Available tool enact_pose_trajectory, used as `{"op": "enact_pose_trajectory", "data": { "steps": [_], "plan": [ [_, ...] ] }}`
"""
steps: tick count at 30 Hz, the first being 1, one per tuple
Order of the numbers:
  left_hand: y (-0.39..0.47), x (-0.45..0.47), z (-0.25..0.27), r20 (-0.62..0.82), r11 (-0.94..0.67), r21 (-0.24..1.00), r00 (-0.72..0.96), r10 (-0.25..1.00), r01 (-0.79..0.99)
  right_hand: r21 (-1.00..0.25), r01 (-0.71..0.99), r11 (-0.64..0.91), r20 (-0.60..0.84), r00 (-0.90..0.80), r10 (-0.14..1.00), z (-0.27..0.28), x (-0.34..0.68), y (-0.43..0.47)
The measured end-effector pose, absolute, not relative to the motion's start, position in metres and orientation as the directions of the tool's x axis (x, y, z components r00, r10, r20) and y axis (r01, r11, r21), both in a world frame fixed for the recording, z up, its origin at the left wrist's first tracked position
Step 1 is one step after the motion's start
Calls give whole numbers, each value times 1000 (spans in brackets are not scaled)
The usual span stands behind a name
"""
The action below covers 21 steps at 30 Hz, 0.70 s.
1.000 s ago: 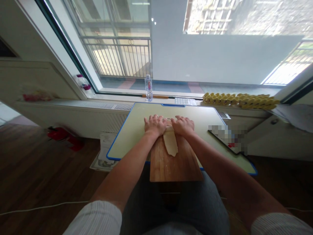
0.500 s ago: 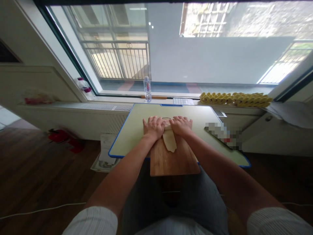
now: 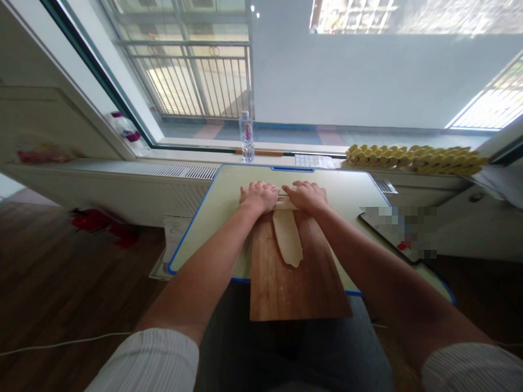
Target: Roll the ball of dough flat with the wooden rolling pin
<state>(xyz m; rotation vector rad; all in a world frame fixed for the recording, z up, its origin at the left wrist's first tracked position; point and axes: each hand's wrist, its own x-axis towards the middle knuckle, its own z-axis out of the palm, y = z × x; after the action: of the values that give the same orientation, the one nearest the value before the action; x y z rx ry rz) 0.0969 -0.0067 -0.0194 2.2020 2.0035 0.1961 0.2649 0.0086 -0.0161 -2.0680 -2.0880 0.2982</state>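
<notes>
A long flat strip of pale dough [image 3: 288, 239] lies on a wooden cutting board [image 3: 300, 296], its near end rounded and uneven. Across the dough's far part rests a light rolling pin [image 3: 286, 204], mostly covered by my hands. My left hand [image 3: 259, 196] is laid over the pin's left end with the fingers bent forward. Over the right end lies my right hand [image 3: 306, 196] in the same way, palm down. Between the two hands a short middle stretch of the pin shows. The far end of the board is hidden behind my hands.
Under the board is a pale folding table [image 3: 212, 218] with blue edging; the board overhangs its near edge. A tablet-like object [image 3: 388, 237], partly blurred, lies at the right. A water bottle [image 3: 247, 137] and a yellow bumpy stack [image 3: 412, 158] stand along the windowsill.
The rolling pin and both hands have moved away from me along the board, and more of the dough shows on the near side. The camera view has shifted closer and downward.
</notes>
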Motion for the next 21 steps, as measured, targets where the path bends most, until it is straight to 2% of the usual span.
{"op": "enact_pose_trajectory", "data": {
  "steps": [9, 17, 21],
  "plan": [
    [-27, 101, -19, 40, -86, 184, 80, 996, 979, -245, 969, 31, -46, -44, 998, -18, 270, -7],
    [-68, 106, -23, 140, -80, 129, 62, 988, 988, -194, 978, 79, 37, -73, 997, -17, 272, -47],
    [-75, 107, -22, 139, -92, 130, 74, 988, 987, -193, 978, 79, 52, -70, 996, -16, 271, -57]
  ]
}}
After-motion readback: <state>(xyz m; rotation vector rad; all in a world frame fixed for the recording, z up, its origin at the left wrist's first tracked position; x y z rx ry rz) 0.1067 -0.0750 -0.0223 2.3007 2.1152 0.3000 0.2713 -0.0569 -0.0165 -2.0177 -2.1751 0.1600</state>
